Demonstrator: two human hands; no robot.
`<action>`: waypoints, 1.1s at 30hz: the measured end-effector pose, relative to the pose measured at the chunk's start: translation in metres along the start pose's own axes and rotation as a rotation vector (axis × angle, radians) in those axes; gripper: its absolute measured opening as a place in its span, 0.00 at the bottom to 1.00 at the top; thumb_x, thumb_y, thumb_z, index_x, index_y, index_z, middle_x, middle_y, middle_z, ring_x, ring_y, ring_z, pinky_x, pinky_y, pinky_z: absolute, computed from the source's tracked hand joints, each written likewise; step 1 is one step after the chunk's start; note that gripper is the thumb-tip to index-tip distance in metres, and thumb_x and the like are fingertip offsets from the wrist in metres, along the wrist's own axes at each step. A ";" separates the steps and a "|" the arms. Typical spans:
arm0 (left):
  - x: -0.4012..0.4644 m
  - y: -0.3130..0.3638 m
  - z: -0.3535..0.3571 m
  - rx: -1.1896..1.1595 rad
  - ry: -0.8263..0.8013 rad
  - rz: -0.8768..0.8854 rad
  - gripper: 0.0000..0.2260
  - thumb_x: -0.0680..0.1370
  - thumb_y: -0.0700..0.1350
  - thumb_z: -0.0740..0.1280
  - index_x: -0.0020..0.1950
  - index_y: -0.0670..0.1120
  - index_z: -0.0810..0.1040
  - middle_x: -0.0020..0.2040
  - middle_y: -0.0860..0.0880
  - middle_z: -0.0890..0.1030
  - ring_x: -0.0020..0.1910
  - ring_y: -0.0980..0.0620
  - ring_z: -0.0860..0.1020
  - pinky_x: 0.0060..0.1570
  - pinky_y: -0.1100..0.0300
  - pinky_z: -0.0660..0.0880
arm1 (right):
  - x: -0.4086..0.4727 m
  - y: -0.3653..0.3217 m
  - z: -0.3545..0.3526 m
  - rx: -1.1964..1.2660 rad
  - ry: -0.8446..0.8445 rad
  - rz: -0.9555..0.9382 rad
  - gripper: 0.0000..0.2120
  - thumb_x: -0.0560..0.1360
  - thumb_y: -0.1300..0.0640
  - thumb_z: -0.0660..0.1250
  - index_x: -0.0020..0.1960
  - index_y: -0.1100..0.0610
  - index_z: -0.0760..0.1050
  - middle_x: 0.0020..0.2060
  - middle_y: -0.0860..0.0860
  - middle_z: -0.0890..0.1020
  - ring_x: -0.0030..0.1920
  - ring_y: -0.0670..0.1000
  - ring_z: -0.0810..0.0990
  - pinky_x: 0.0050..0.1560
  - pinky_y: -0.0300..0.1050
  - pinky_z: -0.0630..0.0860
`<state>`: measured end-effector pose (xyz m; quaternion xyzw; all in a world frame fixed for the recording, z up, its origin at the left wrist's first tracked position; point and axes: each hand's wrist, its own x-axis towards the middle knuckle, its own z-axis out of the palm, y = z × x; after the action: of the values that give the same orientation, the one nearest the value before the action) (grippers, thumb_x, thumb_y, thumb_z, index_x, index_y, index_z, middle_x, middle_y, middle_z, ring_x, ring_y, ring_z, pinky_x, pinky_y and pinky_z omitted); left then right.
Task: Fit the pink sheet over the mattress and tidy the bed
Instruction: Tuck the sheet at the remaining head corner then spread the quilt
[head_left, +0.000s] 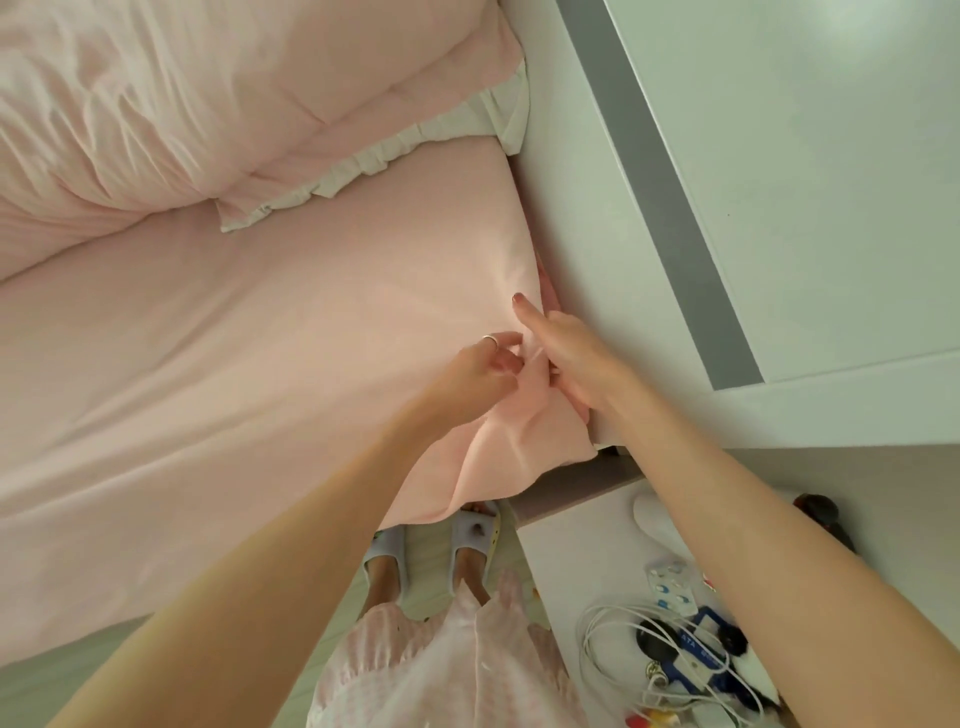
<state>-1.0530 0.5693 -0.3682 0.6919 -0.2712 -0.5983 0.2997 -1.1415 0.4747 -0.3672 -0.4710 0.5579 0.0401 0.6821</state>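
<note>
Pinching pink sheet (291, 332) corner with left hand (480, 371) fingers, right hand (566, 358) forefinger extended, apparently gripping too

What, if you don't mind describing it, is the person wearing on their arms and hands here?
Both forearms are bare, with no sleeves in view. The left hand has a thin silver-coloured ring on one finger. The right hand shows no ring, and its extended finger has a dark reddish painted nail.

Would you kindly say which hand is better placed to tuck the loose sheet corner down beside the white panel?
Probably the right hand: it lies between the pink cotton sheet and white panel.
</note>
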 end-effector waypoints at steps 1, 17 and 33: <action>-0.001 -0.004 -0.003 0.025 -0.024 -0.011 0.24 0.75 0.32 0.55 0.70 0.45 0.67 0.56 0.51 0.74 0.60 0.53 0.71 0.57 0.63 0.66 | 0.003 0.002 -0.001 0.005 -0.005 0.056 0.20 0.75 0.43 0.64 0.57 0.58 0.69 0.41 0.52 0.79 0.40 0.50 0.80 0.40 0.44 0.77; 0.003 -0.039 -0.006 0.635 0.190 0.203 0.28 0.73 0.55 0.68 0.69 0.46 0.66 0.72 0.51 0.63 0.73 0.48 0.59 0.69 0.51 0.59 | 0.011 -0.001 0.016 -0.250 0.116 -0.064 0.30 0.67 0.47 0.74 0.62 0.58 0.66 0.51 0.50 0.79 0.50 0.51 0.80 0.53 0.48 0.78; -0.004 -0.086 -0.023 0.887 -0.006 0.075 0.11 0.78 0.47 0.63 0.60 0.47 0.74 0.78 0.54 0.49 0.77 0.51 0.51 0.69 0.44 0.59 | 0.010 0.046 0.003 -0.161 0.316 -0.120 0.23 0.72 0.53 0.68 0.63 0.61 0.69 0.55 0.52 0.78 0.55 0.53 0.77 0.59 0.52 0.75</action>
<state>-1.0292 0.6323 -0.4269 0.7414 -0.5274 -0.4149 -0.0053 -1.1624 0.4977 -0.4026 -0.5568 0.6240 -0.0305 0.5475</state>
